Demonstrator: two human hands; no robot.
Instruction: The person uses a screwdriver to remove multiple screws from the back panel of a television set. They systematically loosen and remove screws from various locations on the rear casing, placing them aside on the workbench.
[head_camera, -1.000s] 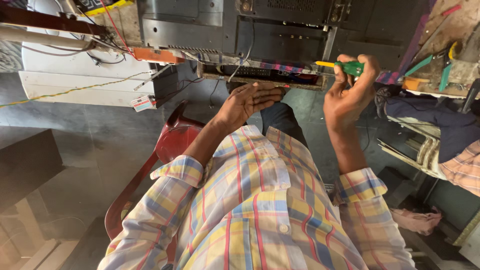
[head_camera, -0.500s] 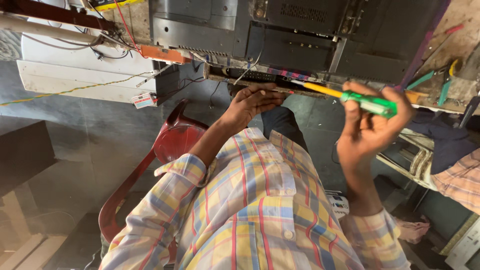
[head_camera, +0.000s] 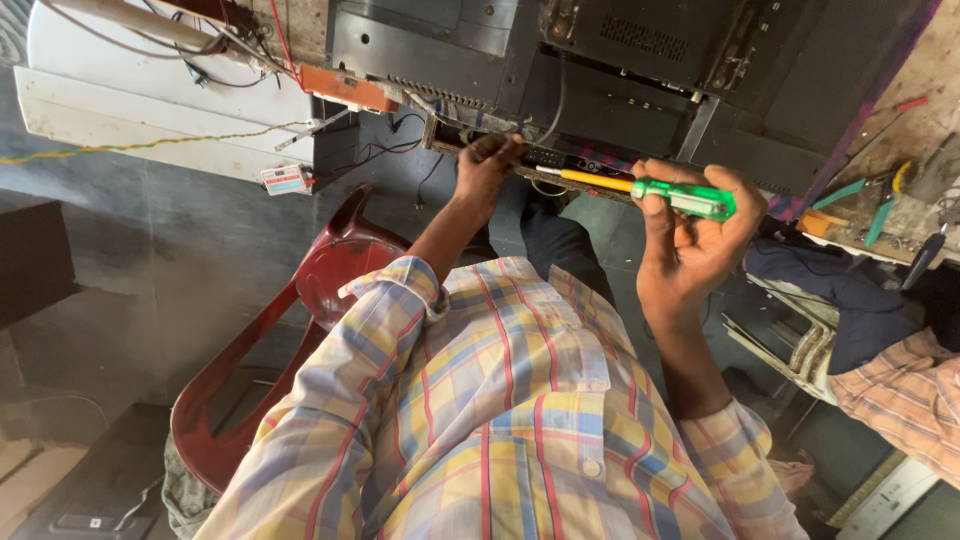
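Observation:
My right hand (head_camera: 700, 245) is closed around a screwdriver (head_camera: 660, 192) with a clear green handle and a yellow shaft, held level with its tip pointing left toward a narrow circuit board (head_camera: 560, 160). My left hand (head_camera: 487, 162) rests on the left end of that board with its fingers curled over the edge. The board sits along the lower edge of a large dark metal back panel (head_camera: 620, 70) of a flat appliance. Both my sleeves are yellow, blue and red plaid.
A red plastic chair (head_camera: 310, 300) stands under my left arm. A white casing (head_camera: 150, 110) with loose wires lies at the upper left. Pliers and tools (head_camera: 870, 200) lie at the right, near another person's plaid sleeve (head_camera: 900, 390).
My right hand has lowered and turned the screwdriver level, tip toward the board. My left hand has shifted up onto the board's edge. The view has moved closer.

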